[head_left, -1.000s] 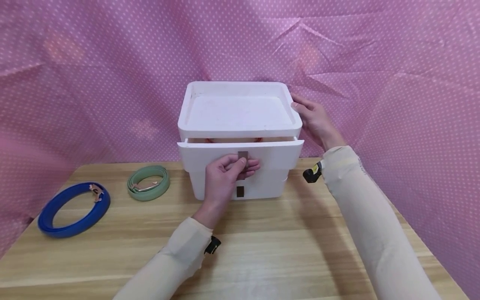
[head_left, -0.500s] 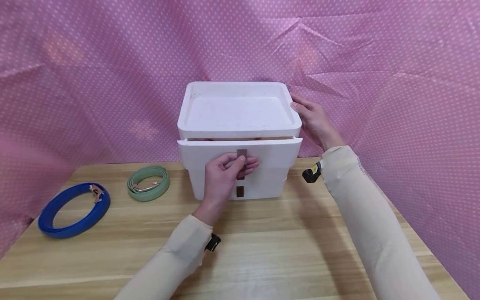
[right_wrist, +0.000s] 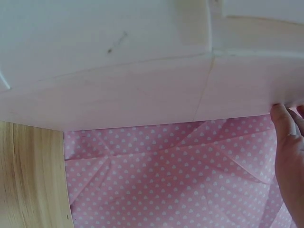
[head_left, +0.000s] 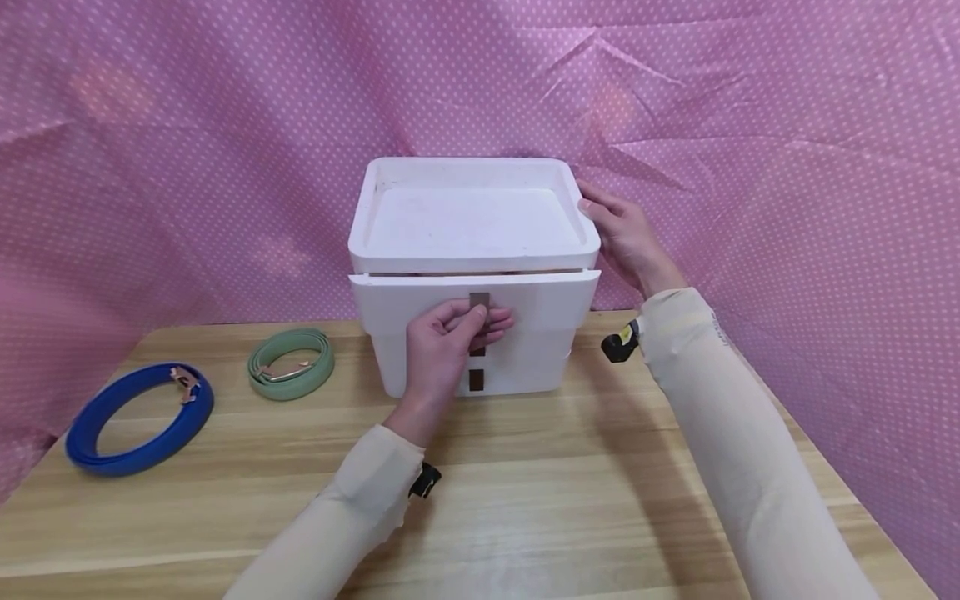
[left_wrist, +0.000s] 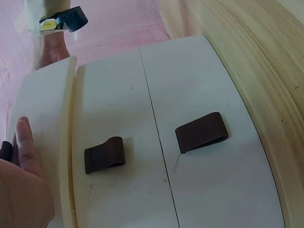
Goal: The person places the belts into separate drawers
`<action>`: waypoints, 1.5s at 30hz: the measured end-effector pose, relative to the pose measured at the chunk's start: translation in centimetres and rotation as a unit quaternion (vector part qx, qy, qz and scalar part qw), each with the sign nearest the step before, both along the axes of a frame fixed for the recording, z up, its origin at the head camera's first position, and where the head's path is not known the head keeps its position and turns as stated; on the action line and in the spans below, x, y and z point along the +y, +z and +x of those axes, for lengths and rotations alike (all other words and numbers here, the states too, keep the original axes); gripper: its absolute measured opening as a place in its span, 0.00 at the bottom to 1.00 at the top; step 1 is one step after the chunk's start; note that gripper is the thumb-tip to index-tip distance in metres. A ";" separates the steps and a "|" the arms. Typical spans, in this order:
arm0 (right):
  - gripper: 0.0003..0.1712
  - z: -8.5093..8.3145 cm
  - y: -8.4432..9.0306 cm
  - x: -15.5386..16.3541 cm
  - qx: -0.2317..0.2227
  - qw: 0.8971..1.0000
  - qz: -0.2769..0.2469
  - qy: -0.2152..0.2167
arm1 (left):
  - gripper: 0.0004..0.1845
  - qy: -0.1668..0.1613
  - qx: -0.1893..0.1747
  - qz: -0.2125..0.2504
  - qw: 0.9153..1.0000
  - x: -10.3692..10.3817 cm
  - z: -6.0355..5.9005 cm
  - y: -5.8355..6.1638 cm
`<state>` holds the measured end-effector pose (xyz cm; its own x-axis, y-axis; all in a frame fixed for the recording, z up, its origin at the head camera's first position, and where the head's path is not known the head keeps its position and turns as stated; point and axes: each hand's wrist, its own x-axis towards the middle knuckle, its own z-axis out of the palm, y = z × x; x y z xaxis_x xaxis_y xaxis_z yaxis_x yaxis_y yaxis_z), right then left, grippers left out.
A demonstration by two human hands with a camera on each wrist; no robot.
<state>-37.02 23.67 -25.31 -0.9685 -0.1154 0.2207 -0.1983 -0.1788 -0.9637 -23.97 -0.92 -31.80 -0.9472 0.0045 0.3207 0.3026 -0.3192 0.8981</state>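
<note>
A white drawer box [head_left: 480,218] with a tray-like top stands at the back of the table. Its top drawer [head_left: 543,298] sticks out slightly, leaving a narrow gap under the top rim. My left hand [head_left: 446,337] pinches that drawer's brown pull tab [head_left: 479,298] between thumb and fingers. Two lower brown tabs show in the left wrist view, a middle tab [left_wrist: 105,155] and a bottom tab [left_wrist: 202,132], with nothing in them. My right hand [head_left: 624,237] rests against the box's right side near the top rim, fingers extended, thumb touching the side wall.
On the wooden table [head_left: 540,508], a coiled green belt [head_left: 290,364] lies left of the box. Farther left is a coiled blue belt [head_left: 142,421] with a copper-coloured buckle. Pink dotted cloth [head_left: 480,75] hangs behind and at both sides.
The top drawer has slid inward with my left hand on its tab, narrowing the gap. Something red inside it, seen earlier, is now hidden. My right hand stays on the box's side.
</note>
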 end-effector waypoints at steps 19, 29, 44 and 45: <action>0.30 0.0 -0.4 -0.6 -0.007 1.000 0.002 0.009 | 0.07 -0.002 -0.004 0.025 1.000 -0.5 -0.6 0.1; 0.30 0.1 0.0 -0.1 -0.002 1.000 0.008 -0.004 | 0.06 -0.016 -0.001 0.048 0.999 0.1 -1.3 0.2; 0.29 0.0 0.0 0.0 0.000 1.000 -0.002 -0.005 | 0.07 -0.020 -0.006 0.040 0.999 -0.1 -1.9 0.1; 0.29 0.1 0.0 0.0 -0.001 1.000 -0.001 -0.005 | 0.07 -0.021 -0.007 0.041 0.999 0.0 -1.9 0.1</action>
<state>-36.97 23.66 -25.28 -0.9701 -0.1055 0.2185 -0.1976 -0.1792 -0.9638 -25.84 -0.96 -31.71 -0.9513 0.0178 0.3076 0.2747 -0.4033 0.8729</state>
